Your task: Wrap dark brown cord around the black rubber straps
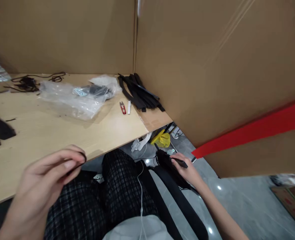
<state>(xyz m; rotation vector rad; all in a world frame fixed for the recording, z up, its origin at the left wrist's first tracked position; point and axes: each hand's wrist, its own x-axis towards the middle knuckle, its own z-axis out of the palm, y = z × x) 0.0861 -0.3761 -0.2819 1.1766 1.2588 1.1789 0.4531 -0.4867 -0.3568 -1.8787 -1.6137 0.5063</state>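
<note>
My left hand (53, 171) is over the table's front edge, thumb and fingers pinched on a thin black cord (84, 157) whose end curls past the fingertips. My right hand (184, 168) reaches low beside my right thigh. Its fingers are closed around a short black strip (179, 162), partly hidden by the hand. Just below and beside that hand hangs a dark bundle (169, 165), its kind unclear. Two wide black straps (180, 200) run from there toward me along my right leg.
On the wooden table (107, 130) lie a clear plastic bag (69, 100), red thread snips (122, 107), a small white stick (129, 107), black straps (142, 95) and tangled black cords (28, 83). Cardboard walls (212, 66) enclose the back and right. A yellow bag (164, 140) sits below.
</note>
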